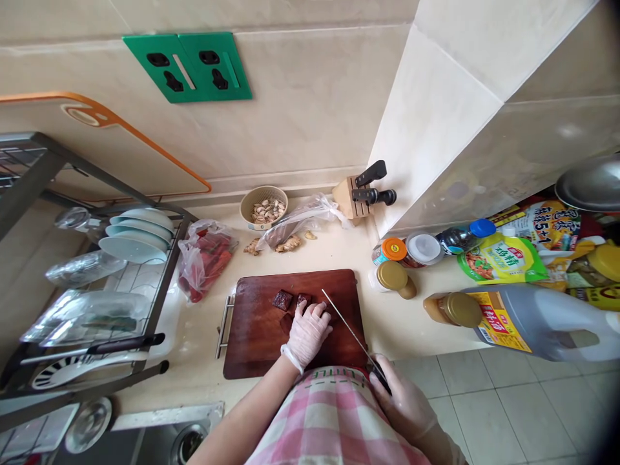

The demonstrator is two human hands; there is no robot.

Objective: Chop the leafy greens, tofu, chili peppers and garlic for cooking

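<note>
A brown wooden cutting board point(254, 336) with a metal handle lies on the counter before me. Several dark red, glossy blocks rest on it, one block point(282, 299) apart at the upper left. My left hand point(306, 336), in a clear glove, is closed with bent fingers over a dark red block point(303, 301), partly covering it. In my gloved right hand point(404, 391) is the black handle of a kitchen knife point(346, 321). The blade, seen nearly edge-on, slants across the board's right part, its tip just right of my left fingers.
A bowl of garlic point(264, 208), ginger point(289, 243) and a knife block point(353, 198) stand behind the board. A bag of red peppers point(206, 258) and a dish rack point(165, 284) are left. Jars point(391, 276) and a large jug point(547, 323) sit right.
</note>
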